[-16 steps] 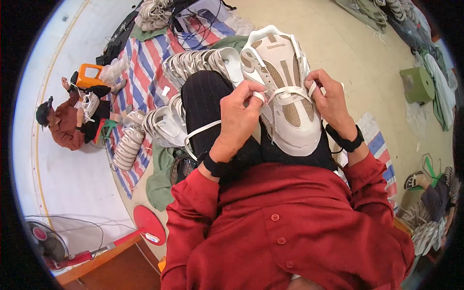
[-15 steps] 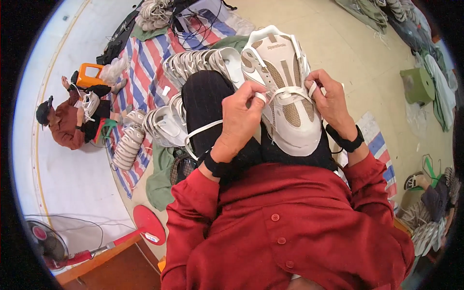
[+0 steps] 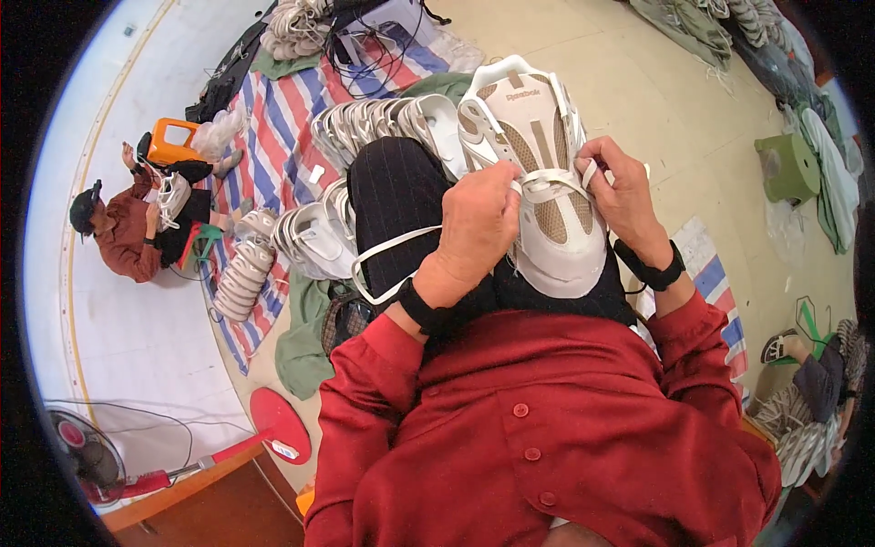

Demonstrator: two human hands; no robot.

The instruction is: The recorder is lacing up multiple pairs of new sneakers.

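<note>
A white and beige sneaker (image 3: 563,258) rests across my lap, toe toward me. White lace strands cross its lowest eyelets. My left hand (image 3: 478,228) is closed at the sneaker's left side, pinching a white shoelace (image 3: 401,241), whose long loose length loops down over my left thigh. On the other side, my right hand (image 3: 622,186) pinches the lace's other part between thumb and fingers, beside the eyelets. Both wrists wear black bands. The upper eyelets hold no lace that I can see.
Rows of sneakers (image 3: 365,123) stand left of my knee on a striped sheet (image 3: 278,109). Another person (image 3: 128,232) sits at far left with a shoe in hand. A green stool (image 3: 787,170) stands at right, a fan (image 3: 87,456) at lower left.
My left hand has moved right and slightly down, closer to the lace crossing, drawing the trailing lace along. My right hand has barely shifted. The sneaker sits almost the same.
</note>
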